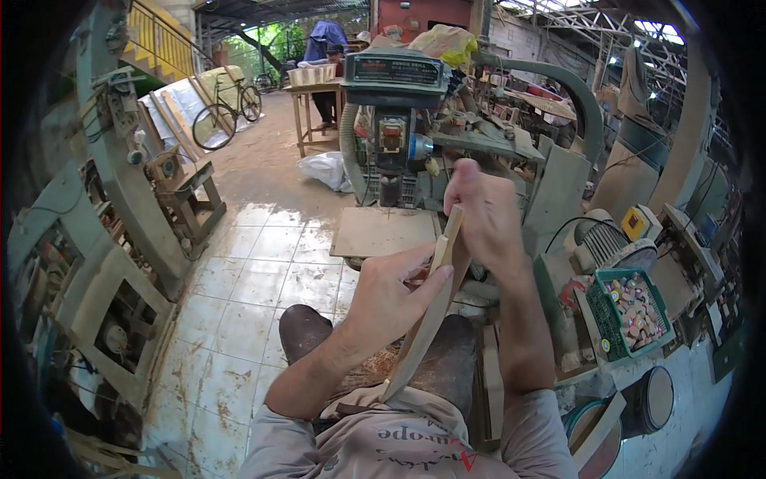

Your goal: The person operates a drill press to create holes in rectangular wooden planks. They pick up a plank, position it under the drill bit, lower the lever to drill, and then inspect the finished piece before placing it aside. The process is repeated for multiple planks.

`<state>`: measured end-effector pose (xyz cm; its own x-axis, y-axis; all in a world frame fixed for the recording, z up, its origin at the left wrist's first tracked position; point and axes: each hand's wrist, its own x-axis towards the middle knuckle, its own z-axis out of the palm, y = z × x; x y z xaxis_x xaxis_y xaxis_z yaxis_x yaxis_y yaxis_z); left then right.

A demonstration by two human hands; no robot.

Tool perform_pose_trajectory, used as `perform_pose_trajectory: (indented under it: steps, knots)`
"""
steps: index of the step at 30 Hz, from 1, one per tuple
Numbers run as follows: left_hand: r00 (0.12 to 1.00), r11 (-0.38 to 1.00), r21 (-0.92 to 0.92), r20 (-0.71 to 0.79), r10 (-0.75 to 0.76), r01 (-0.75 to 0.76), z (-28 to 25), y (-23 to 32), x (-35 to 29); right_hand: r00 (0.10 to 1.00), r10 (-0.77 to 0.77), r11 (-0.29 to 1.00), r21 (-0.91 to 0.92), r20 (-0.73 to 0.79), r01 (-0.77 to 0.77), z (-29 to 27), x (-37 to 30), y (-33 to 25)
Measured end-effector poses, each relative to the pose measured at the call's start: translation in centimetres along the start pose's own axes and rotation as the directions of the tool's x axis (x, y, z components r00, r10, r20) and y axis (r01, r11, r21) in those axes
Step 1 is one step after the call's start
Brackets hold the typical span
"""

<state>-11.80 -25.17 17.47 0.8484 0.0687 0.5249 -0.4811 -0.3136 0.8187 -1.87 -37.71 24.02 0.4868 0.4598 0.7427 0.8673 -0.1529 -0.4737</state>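
Over my lap, my left hand [399,291] is closed around a long, pale wooden strip [415,343]. The strip slants from my waist up toward the drill press, and its upper end looks split or doubled. Beside that upper end is my right hand [485,211], with its fingers curled in and slightly blurred. Whatever it may hold is hidden. Just ahead stands a dark green bench drill press [393,88]. Its flat board table [387,227] lies beyond my left hand. Wood shavings [379,363] are scattered on my dark trousers.
To the right, a green basket [598,319] full of small colourful pieces stands near a dusty motor [602,239]. Round containers [646,399] sit below it. A machine frame [120,319] is at left. Farther back are a bicycle [227,112] and a person [331,88] at a wooden table [302,120].
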Motion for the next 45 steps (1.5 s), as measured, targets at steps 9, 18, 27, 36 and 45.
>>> perform_pose_trajectory:
  steps: [9,18,27,36,45]
  knots:
    - [0.999,0.998,-0.040,-0.015,-0.049,0.048,4.0,-6.9,-5.0,0.952,0.030,0.999,-0.014,-0.304,-0.036,1.4,0.1,2.4]
    - [0.980,0.829,-0.559,-0.171,-0.103,-0.010,-1.2,-10.2,-3.8,0.967,0.181,0.869,0.489,-0.180,-0.072,4.0,-7.0,2.9]
    - [0.979,0.573,-0.818,-0.151,-0.137,-0.046,-3.2,-11.5,-3.1,0.922,0.326,0.853,0.354,0.210,-0.383,8.3,-13.7,0.2]
    - [0.986,0.596,-0.803,-0.092,-0.140,0.010,-1.2,-9.5,-3.1,0.930,0.325,0.753,0.548,0.173,-0.365,8.7,-12.9,1.2]
    - [0.950,0.402,-0.897,-0.266,-0.161,-0.182,-5.4,-10.1,-2.1,0.808,0.216,0.775,0.408,0.547,-0.483,6.0,-14.3,2.8]
